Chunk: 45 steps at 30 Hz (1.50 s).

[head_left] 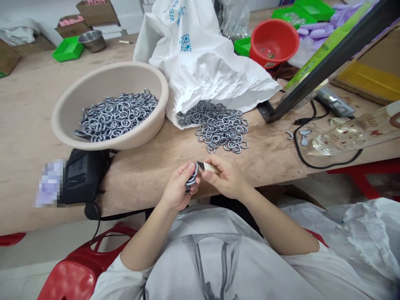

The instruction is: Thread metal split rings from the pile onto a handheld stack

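Several grey rings point(192, 181) are bunched in my left hand point(179, 186), its fingers closed around them near the table's front edge. My right hand point(226, 177) grips a small knife point(210, 167) by its pale handle; the dark blade points left and meets or nearly meets the uppermost ring. Just beyond my hands lies a pile of loose grey rings point(223, 129), spilling from the mouth of a white woven sack point(212, 71). To the left, a large beige basin point(109, 75) holds many similar rings point(120, 114).
A black bag point(83, 177) sits at the front edge on the left. On the right are a black metal post point(328, 62), a patterned clear bottle point(346, 135) lying over a cable, and a grey tool point(336, 102). A red bowl point(275, 43) stands behind the sack.
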Motion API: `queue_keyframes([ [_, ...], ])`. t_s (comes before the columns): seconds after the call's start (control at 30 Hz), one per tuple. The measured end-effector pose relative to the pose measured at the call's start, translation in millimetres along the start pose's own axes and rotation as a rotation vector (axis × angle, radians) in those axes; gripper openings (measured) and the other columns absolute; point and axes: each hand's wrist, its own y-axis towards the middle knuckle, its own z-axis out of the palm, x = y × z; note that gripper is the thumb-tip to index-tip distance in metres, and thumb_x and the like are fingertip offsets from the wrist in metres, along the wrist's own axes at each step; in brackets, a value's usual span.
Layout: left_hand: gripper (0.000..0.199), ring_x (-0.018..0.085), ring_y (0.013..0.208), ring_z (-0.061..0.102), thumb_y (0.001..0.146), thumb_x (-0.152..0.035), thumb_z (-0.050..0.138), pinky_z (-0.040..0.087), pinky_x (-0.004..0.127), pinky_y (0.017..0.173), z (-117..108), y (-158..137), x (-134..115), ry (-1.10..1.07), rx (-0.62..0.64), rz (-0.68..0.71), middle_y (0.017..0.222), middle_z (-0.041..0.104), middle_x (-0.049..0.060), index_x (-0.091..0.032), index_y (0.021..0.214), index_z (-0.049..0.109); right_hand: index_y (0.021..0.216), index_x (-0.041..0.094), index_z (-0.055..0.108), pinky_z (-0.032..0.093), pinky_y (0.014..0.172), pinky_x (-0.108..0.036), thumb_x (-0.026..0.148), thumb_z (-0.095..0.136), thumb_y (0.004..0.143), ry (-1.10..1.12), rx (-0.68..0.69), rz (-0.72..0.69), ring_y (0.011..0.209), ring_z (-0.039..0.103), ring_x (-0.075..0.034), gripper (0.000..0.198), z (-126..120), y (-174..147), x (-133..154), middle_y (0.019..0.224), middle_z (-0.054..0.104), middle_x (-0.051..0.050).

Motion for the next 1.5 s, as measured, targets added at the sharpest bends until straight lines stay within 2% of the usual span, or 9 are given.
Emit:
queue_keyframes([
  [0.13, 0.043, 0.002, 0.039, 0.037, 0.066, -0.044, 0.085, 0.027, 0.013, 0.037, 1.6, 1.3, 0.4, -0.033, -0.025, 0.009, 0.055, 0.052, -0.006, -0.015, 0.075, 0.054, 0.075, 0.017, 0.061, 0.031, 0.06, -0.027, 0.045, 0.047, 0.098, -0.163, 0.027, -0.066, 0.062, 0.048, -0.013, 0.038, 1.7, -10.3, 8.5, 0.067, 0.055, -0.001],
  [0.3, 0.042, 0.002, 0.039, 0.036, 0.069, -0.046, 0.083, 0.027, 0.014, 0.037, 2.2, -0.4, 1.5, 0.0, -0.011, 0.012, 0.054, 0.051, -0.006, -0.016, 0.074, 0.053, 0.07, 0.019, 0.058, 0.029, 0.058, -0.027, 0.045, 0.046, 0.098, -0.184, 0.075, -0.045, 0.059, 0.046, -0.012, 0.04, 1.3, -8.5, 8.4, 0.063, 0.053, 0.0],
  [0.37, 0.042, 0.003, 0.039, 0.036, 0.071, -0.047, 0.081, 0.026, 0.014, 0.037, 2.0, -2.9, 1.7, 0.026, 0.019, 0.016, 0.054, 0.051, -0.005, -0.016, 0.073, 0.053, 0.066, 0.019, 0.052, 0.027, 0.057, -0.027, 0.046, 0.044, 0.098, -0.176, 0.077, -0.001, 0.058, 0.044, -0.012, 0.042, 0.6, -5.5, 2.9, 0.061, 0.05, 0.001],
  [0.5, 0.041, 0.003, 0.04, 0.037, 0.077, -0.047, 0.077, 0.027, 0.015, 0.039, 2.8, -7.4, -0.5, 0.045, 0.123, 0.017, 0.055, 0.052, -0.003, -0.014, 0.069, 0.053, 0.062, 0.021, 0.043, 0.023, 0.054, -0.027, 0.05, 0.042, 0.098, -0.175, -0.021, 0.14, 0.052, 0.038, -0.01, 0.047, 0.8, -3.7, -8.5, 0.054, 0.038, 0.005],
  [0.6, 0.039, 0.003, 0.041, 0.037, 0.078, -0.045, 0.077, 0.027, 0.015, 0.039, 2.5, -6.6, -2.6, 0.016, 0.111, 0.034, 0.056, 0.052, -0.004, -0.015, 0.07, 0.053, 0.064, 0.02, 0.045, 0.025, 0.055, -0.026, 0.049, 0.043, 0.099, -0.111, -0.03, 0.061, 0.053, 0.039, -0.01, 0.045, 2.0, -8.6, -5.8, 0.056, 0.039, 0.005],
  [0.73, 0.038, 0.004, 0.039, 0.038, 0.076, -0.045, 0.078, 0.029, 0.015, 0.038, 1.0, -3.1, -1.0, 0.005, 0.061, 0.026, 0.053, 0.051, -0.005, -0.016, 0.073, 0.054, 0.067, 0.019, 0.052, 0.028, 0.057, -0.027, 0.045, 0.046, 0.099, -0.086, 0.007, -0.068, 0.056, 0.044, -0.011, 0.041, 2.5, -14.1, 7.2, 0.06, 0.048, 0.002],
  [0.87, 0.041, 0.004, 0.038, 0.037, 0.071, -0.047, 0.081, 0.028, 0.015, 0.037, 1.0, -2.3, 1.8, -0.002, 0.041, 0.009, 0.051, 0.051, -0.005, -0.016, 0.074, 0.054, 0.069, 0.019, 0.056, 0.029, 0.057, -0.027, 0.046, 0.044, 0.099, -0.118, 0.048, -0.066, 0.057, 0.046, -0.012, 0.041, 2.3, -13.5, 10.1, 0.062, 0.054, 0.0],
  [1.1, 0.043, 0.003, 0.04, 0.036, 0.071, -0.05, 0.08, 0.027, 0.015, 0.038, 2.7, -4.6, 2.3, 0.038, 0.061, -0.004, 0.051, 0.051, -0.004, -0.015, 0.072, 0.055, 0.063, 0.021, 0.046, 0.025, 0.054, -0.027, 0.048, 0.045, 0.099, -0.14, 0.015, -0.042, 0.053, 0.04, -0.011, 0.045, 0.8, -12.5, 3.4, 0.057, 0.043, 0.003],
  [1.5, 0.043, 0.003, 0.038, 0.037, 0.07, -0.047, 0.082, 0.028, 0.014, 0.037, 0.2, -1.2, 3.9, 0.004, 0.05, 0.0, 0.052, 0.049, -0.005, -0.016, 0.072, 0.054, 0.066, 0.02, 0.053, 0.027, 0.055, -0.027, 0.045, 0.047, 0.098, -0.109, 0.074, -0.057, 0.054, 0.043, -0.011, 0.041, 0.9, -15.6, 9.6, 0.059, 0.048, 0.002],
])
